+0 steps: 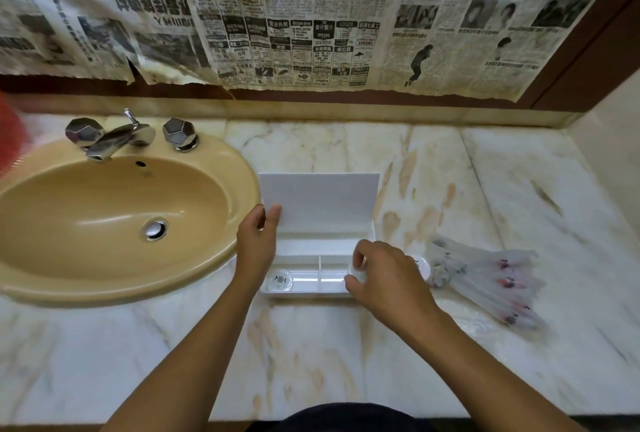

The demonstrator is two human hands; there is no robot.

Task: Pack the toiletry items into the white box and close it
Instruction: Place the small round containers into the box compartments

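Note:
The white box [304, 288] stands open on the marble counter beside the sink, its lid [320, 201] upright. My left hand [258, 239] pinches the lid's lower left corner. Inside, dividers split the box into compartments; a small round white packet [280, 280] lies in the front left one. My right hand [384, 275] hovers over the box's right end, thumb and fingers closed on a small white item that is mostly hidden. A round white item [423, 267] lies just right of the box. Several clear-wrapped toiletry packets [485, 275] lie further right.
A tan sink [104, 223] with chrome taps [117, 137] fills the left side. Newspaper [311, 16] covers the wall behind. Something red and blurred [8, 133] sits at the far left edge. The counter's front edge [311, 414] runs close to my body.

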